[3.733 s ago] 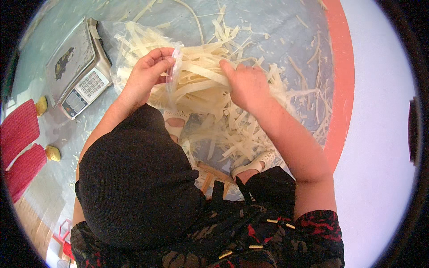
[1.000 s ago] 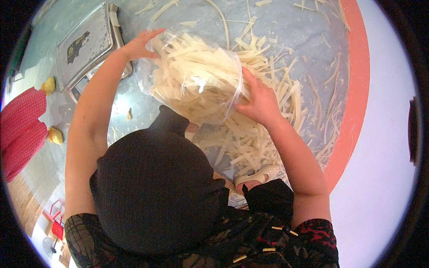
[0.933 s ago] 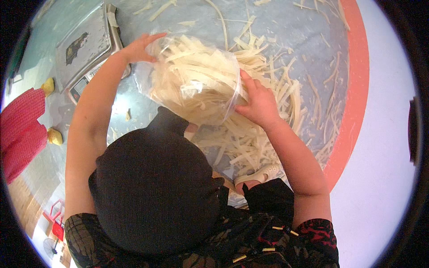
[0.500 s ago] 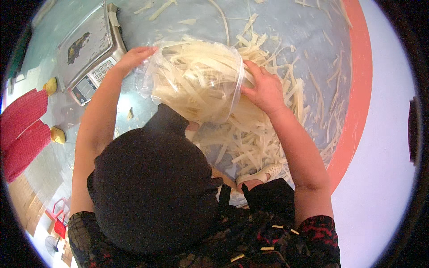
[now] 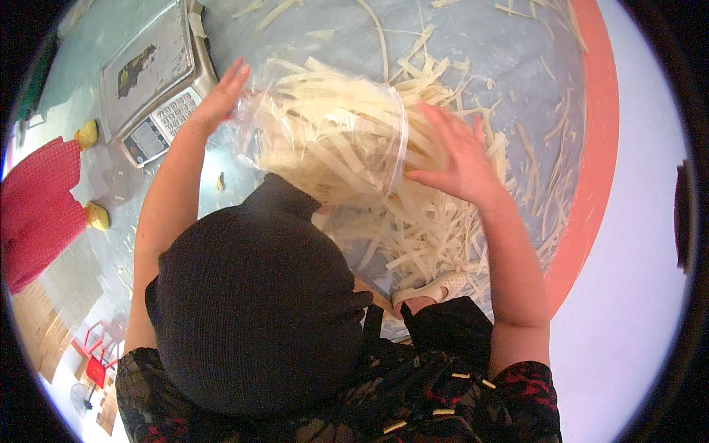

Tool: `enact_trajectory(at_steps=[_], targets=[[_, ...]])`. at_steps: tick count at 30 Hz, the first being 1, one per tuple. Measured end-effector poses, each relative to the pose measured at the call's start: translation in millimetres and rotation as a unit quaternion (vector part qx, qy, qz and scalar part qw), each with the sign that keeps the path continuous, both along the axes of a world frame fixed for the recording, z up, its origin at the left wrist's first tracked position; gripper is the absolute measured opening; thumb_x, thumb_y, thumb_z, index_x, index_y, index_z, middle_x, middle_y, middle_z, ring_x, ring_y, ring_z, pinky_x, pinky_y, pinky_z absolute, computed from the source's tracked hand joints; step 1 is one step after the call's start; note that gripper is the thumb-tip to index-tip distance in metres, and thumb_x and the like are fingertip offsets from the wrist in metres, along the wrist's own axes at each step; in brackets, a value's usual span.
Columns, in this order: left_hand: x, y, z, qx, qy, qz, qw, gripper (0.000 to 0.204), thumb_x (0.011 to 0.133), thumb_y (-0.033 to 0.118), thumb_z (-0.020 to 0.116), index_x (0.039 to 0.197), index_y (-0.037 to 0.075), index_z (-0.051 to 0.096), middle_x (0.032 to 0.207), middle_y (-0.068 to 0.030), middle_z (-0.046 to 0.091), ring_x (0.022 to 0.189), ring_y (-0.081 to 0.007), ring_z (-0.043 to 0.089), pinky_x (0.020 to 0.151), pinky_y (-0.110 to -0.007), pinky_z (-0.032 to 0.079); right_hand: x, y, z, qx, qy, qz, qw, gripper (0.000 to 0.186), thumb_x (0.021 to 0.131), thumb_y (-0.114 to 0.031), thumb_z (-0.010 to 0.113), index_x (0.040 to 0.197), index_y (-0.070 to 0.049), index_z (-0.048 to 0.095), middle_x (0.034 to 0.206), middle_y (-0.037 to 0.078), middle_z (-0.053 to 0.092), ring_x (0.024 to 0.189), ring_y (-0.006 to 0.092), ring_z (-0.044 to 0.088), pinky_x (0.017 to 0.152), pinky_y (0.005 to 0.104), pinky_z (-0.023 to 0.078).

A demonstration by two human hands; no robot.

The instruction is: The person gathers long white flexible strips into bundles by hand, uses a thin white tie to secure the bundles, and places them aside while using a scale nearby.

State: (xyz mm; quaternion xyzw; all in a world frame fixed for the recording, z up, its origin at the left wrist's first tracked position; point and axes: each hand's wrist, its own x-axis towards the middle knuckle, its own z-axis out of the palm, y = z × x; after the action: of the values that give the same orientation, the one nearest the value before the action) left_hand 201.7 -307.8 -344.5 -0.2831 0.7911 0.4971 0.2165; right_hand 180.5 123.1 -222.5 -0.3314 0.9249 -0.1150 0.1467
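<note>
A clear plastic bag (image 5: 314, 125) packed with flat cream-coloured strips lies across the middle, its open mouth toward the right. At its closed left end is my left hand (image 5: 221, 100), open with fingers extended upward and lightly against or just beside the plastic; exact contact is unclear. My right hand (image 5: 461, 162), slightly blurred, is open with spread fingers beside the bag's mouth, by the strips spilling out. More loose strips (image 5: 428, 244) are heaped below and right of the bag. A silver scale (image 5: 155, 88) stands left of my left hand.
A person's pink-clad legs (image 5: 40, 214) and yellow footwear (image 5: 94, 214) are at the far left, near red chairs (image 5: 96, 365) and a fan (image 5: 81, 399). An orange band (image 5: 598, 148) edges the grey floor on the right. A black cloth (image 5: 251, 303) fills the lower middle, near my cream shoe (image 5: 439, 288).
Earlier my hands handled the bag's rim and strips; now the bag covers more of them. Since half a second ago my right hand has moved rightward off the bag's mouth, fingers spreading, and my left shifted leftward.
</note>
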Motion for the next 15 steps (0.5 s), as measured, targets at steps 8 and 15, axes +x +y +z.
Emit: enact_trajectory(at_steps=[8, 15], targets=[[4.5, 2.8, -36.2, 0.062, -0.047, 0.021, 0.997, 0.083, 0.088, 0.072, 0.04, 0.141, 0.009, 0.046, 0.137, -0.0194, 0.051, 0.124, -0.032, 0.05, 0.106, -0.038, 0.038, 35.8, 5.7, -59.0, -0.345, -0.237, -0.443, 0.793, 0.062, 0.091, -0.035, 0.063, 0.145, -0.014, 0.04, 0.146, 0.017, 0.041, 0.135, 0.0283, 0.038, 0.111, 0.0366, 0.029], [35.7, 29.0, 2.7, 0.123, -0.022, 0.004, 0.992, 0.074, 0.093, 0.062, 0.045, 0.135, 0.002, 0.05, 0.135, -0.0195, 0.053, 0.123, -0.0292, 0.05, 0.104, -0.04, 0.039, 22.4, -19.2, -37.1, -0.3, -0.156, -0.334, 0.88, 0.072, 0.083, -0.035, 0.072, 0.144, -0.013, 0.04, 0.144, 0.019, 0.043, 0.135, 0.0322, 0.04, 0.112, 0.04, 0.029]])
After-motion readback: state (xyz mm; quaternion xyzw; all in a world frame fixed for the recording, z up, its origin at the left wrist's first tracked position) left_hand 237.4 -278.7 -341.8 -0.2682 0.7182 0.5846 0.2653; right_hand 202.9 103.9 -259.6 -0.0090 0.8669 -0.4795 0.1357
